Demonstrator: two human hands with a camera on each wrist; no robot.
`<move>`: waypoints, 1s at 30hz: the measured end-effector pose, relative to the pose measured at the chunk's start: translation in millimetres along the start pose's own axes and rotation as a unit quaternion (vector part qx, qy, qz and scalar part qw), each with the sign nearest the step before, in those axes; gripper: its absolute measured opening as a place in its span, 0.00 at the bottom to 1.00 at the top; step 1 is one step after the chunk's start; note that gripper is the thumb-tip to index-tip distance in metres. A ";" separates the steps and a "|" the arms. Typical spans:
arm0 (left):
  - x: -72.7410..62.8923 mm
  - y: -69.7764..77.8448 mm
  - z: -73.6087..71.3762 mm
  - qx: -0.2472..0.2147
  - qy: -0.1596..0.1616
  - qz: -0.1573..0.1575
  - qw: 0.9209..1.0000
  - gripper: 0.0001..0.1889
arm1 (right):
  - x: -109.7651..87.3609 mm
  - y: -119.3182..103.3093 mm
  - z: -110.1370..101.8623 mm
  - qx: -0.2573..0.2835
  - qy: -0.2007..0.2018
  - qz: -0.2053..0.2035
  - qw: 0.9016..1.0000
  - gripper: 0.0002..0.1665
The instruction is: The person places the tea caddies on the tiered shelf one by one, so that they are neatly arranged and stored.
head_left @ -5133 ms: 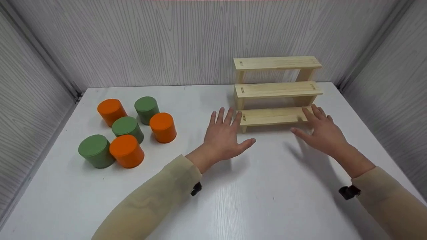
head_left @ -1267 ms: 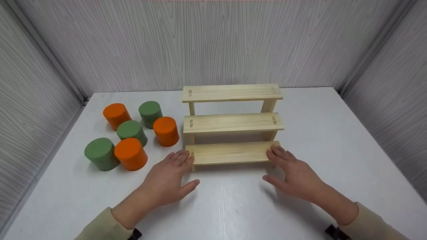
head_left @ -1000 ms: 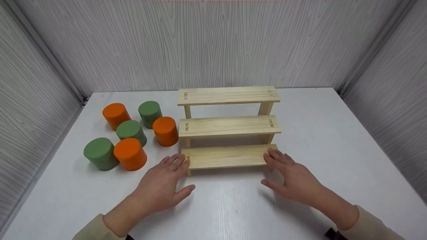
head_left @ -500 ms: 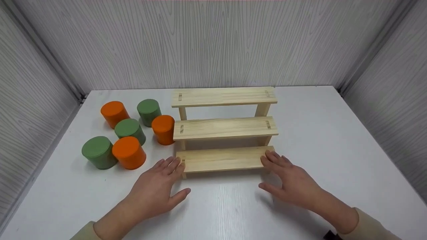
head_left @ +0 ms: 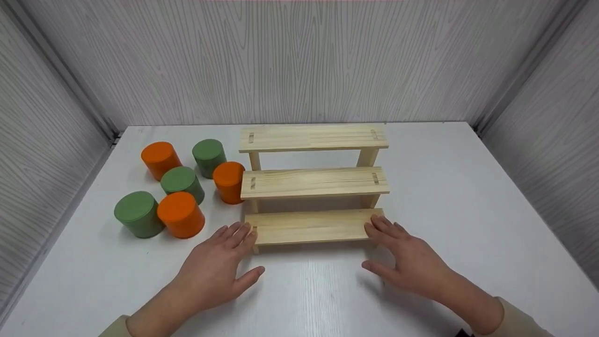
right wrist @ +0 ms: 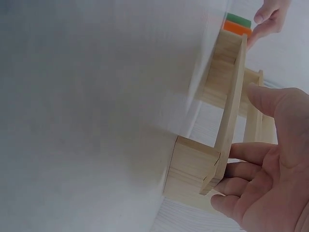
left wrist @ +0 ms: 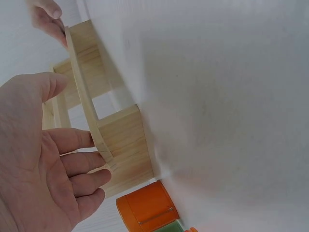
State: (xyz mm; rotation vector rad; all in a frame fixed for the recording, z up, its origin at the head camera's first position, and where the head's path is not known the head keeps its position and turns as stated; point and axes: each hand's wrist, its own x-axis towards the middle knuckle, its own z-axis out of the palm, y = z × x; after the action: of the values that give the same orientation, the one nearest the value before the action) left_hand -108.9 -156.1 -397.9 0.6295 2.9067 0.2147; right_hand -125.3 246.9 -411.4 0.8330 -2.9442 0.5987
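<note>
A three-tier wooden step shelf (head_left: 314,182) of pale wood stands upright mid-table in the head view. My left hand (head_left: 215,264) has its fingers on the left end of the lowest board (head_left: 313,226), thumb spread away. At that board's right end rest the fingers of my right hand (head_left: 414,262), its thumb also held out. Both wrist views show fingertips at the board's ends, with the shelf's side panel (left wrist: 126,145) below. An orange round canister (head_left: 229,182) is right beside the shelf, partly covered by the middle board in the head view.
Left of the shelf, more canisters stand on the white table (head_left: 318,299): orange ones (head_left: 181,215) (head_left: 160,160) and green ones (head_left: 138,214) (head_left: 182,182) (head_left: 208,157). A grey wood-grain wall (head_left: 299,61) rises behind the table, with side walls left and right.
With both hands on it, the shelf has come from the back right to mid-table, leftward and nearer me. Over the last half second it shifts only slightly. The canisters stay put.
</note>
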 end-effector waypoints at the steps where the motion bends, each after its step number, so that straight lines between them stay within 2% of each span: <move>1: -0.3 -0.2 0.2 0.001 0.002 0.000 1.000 0.43 | 0.1 -0.2 0.1 0.001 0.001 0.000 1.000 0.46; 8: 0.2 -0.3 0.6 0.005 0.004 -0.007 1.000 0.43 | 3.0 4.5 -2.0 0.022 0.024 -0.001 0.999 0.41; 12: 1.8 0.4 0.1 0.005 -0.004 -0.012 1.000 0.43 | 6.8 10.8 -5.7 0.057 0.063 -0.003 0.996 0.39; 18: 2.3 0.6 -0.7 0.008 -0.010 -0.015 1.000 0.44 | 13.4 22.6 -9.7 0.092 0.116 0.002 0.989 0.42; 25: 1.6 -0.3 -0.3 0.008 -0.003 -0.013 1.000 0.44 | 16.7 37.4 -10.0 0.100 0.117 0.006 0.988 0.47; 30: 1.3 -0.5 0.3 0.004 0.001 -0.009 1.000 0.43 | 14.5 42.1 -9.1 0.107 0.125 0.017 0.986 0.55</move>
State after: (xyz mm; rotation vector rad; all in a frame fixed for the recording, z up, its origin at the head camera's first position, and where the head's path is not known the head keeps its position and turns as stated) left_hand -110.2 -155.9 -398.4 0.6050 2.9150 0.2005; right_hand -159.9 276.0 -416.1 0.6654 -2.7054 0.9577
